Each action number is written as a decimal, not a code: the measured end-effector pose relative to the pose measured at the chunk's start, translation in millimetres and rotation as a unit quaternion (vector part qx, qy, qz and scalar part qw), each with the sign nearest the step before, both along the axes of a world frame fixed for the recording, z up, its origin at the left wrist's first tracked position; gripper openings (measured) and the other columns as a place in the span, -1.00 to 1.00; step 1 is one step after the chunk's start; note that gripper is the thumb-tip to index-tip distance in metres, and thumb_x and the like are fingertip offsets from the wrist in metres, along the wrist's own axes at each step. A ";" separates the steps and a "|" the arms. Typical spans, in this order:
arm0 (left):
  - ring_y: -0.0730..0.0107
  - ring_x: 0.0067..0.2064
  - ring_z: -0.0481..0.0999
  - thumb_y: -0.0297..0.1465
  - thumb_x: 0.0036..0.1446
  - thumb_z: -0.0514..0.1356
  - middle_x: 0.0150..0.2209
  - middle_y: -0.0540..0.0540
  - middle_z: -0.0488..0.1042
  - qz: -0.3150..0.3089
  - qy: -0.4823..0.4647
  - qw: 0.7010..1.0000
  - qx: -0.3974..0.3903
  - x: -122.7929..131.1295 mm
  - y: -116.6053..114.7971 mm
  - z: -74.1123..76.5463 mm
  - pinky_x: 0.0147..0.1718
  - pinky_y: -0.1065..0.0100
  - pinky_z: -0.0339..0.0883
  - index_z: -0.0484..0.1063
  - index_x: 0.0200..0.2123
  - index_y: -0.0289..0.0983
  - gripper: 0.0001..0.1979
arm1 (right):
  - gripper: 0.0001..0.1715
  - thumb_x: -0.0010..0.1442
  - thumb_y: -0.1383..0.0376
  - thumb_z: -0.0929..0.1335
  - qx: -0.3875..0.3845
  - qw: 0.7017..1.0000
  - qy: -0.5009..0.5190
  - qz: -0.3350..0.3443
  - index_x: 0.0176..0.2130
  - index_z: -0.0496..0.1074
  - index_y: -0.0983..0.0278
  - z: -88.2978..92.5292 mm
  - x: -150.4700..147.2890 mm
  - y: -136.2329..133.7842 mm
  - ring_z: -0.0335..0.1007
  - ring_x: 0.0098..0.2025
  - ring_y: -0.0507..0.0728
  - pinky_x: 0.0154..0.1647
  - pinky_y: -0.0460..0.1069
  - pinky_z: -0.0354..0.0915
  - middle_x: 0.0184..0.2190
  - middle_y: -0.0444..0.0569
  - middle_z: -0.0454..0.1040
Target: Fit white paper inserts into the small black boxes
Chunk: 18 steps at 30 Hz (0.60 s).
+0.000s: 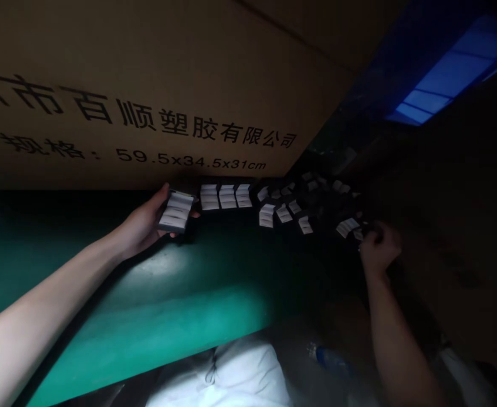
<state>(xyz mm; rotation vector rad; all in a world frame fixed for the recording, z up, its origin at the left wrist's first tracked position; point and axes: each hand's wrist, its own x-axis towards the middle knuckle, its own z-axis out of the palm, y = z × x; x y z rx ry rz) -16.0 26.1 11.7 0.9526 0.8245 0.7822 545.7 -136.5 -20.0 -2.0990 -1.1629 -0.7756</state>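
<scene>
My left hand is wrapped round a small dark box with a white lining, its lined side facing up. Just right of it, three similar white-lined boxes stand in a row against the carton. More of these small pieces lie scattered to the right. At the far right of the scatter, my right hand has its fingers curled together beside a white-lined piece. The dim light hides what is between those fingers.
A large printed cardboard carton rises behind the boxes on the green tabletop. The table's front edge runs above my white-clothed lap. A plastic bottle with a blue label is below at the right. A blue surface is at the upper right.
</scene>
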 end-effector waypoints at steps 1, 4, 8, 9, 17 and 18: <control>0.40 -0.50 0.54 -0.17 0.56 -0.10 -0.21 -0.26 0.72 -0.001 -0.002 1.000 -0.001 -0.6 0.5 -0.7 -0.64 0.48 0.42 0.46 0.16 -0.39 -0.50 | -0.49 0.25 0.30 0.19 -0.009 1.000 -0.005 0.014 0.06 0.52 0.40 8.6 -5.6 10.3 0.49 0.10 0.40 0.21 0.29 0.36 -0.04 0.31 0.56; 0.35 -0.46 0.58 -0.15 0.55 -0.08 -0.19 -0.28 0.72 0.002 -0.001 1.000 -0.001 -1.2 1.3 -1.4 -0.62 0.45 0.44 0.46 0.18 -0.38 -0.50 | -0.49 0.38 0.21 0.20 -0.087 0.992 -0.006 0.095 0.12 0.52 0.38 31.6 -23.4 47.2 0.51 0.08 0.33 0.23 0.21 0.36 0.02 0.29 0.58; 0.36 -0.48 0.57 -0.13 0.55 -0.07 -0.20 -0.28 0.72 -0.001 0.007 1.000 -0.002 -0.8 0.5 -0.7 -0.63 0.45 0.44 0.47 0.17 -0.38 -0.49 | -0.50 0.45 0.13 0.25 -0.194 0.968 0.008 0.157 0.18 0.52 0.33 43.6 -41.8 94.9 0.46 0.21 0.31 0.30 0.19 0.32 0.16 0.23 0.55; 0.38 -0.50 0.55 -0.14 0.55 -0.08 -0.20 -0.27 0.72 -0.002 0.008 1.000 -0.002 -0.9 0.3 -0.8 -0.63 0.45 0.43 0.47 0.17 -0.38 -0.49 | -0.49 0.46 0.11 0.26 -0.221 0.962 0.014 0.161 0.20 0.51 0.33 43.3 -44.1 104.4 0.45 0.22 0.32 0.29 0.20 0.32 0.17 0.22 0.55; 0.37 -0.49 0.56 -0.16 0.56 -0.08 -0.18 -0.31 0.71 -0.009 0.000 1.000 -0.003 -2.3 -0.9 -0.1 -0.60 0.43 0.47 0.41 0.20 -0.42 -0.49 | -0.54 0.43 0.13 0.34 -0.360 0.920 0.057 0.140 0.15 0.56 0.35 33.2 -44.7 142.2 0.54 0.15 0.33 0.19 0.17 0.40 0.11 0.26 0.60; 0.37 -0.50 0.56 -0.17 0.56 -0.09 -0.19 -0.31 0.71 -0.008 0.000 1.000 -0.008 -1.9 -1.1 0.9 -0.61 0.43 0.47 0.41 0.21 -0.43 -0.50 | -0.56 0.42 0.14 0.35 -0.362 0.921 0.058 0.132 0.10 0.58 0.37 32.3 -45.0 142.7 0.55 0.12 0.34 0.16 0.17 0.41 0.07 0.27 0.62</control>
